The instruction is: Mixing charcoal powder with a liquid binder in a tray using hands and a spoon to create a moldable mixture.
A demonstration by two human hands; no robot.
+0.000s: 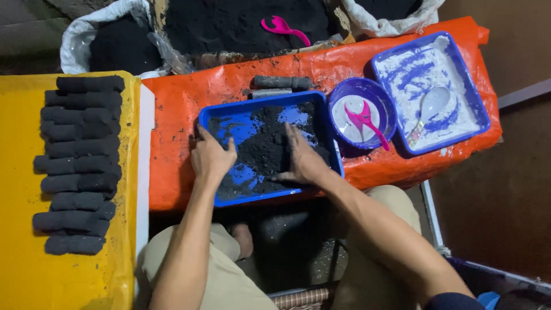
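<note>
A blue rectangular tray (327, 127) sits on the orange sheet and holds dark black powder (264, 149). My left hand (211, 158) rests flat in the tray's left part, fingers spread on the powder. My right hand (301, 158) lies flat on the powder in the right part, fingers pointing away from me. Neither hand holds anything. A dark cylindrical tube (281, 82) lies just beyond the tray's far rim.
Several black pressed cylinders (80, 163) lie in rows on a yellow sheet (23, 172) at left. A round blue bowl (383, 97) with a pink scoop (364, 118) and a blue tray (480, 109) with white paste and a spoon (429, 109) stand at right. Sacks of black powder (229, 23) stand behind.
</note>
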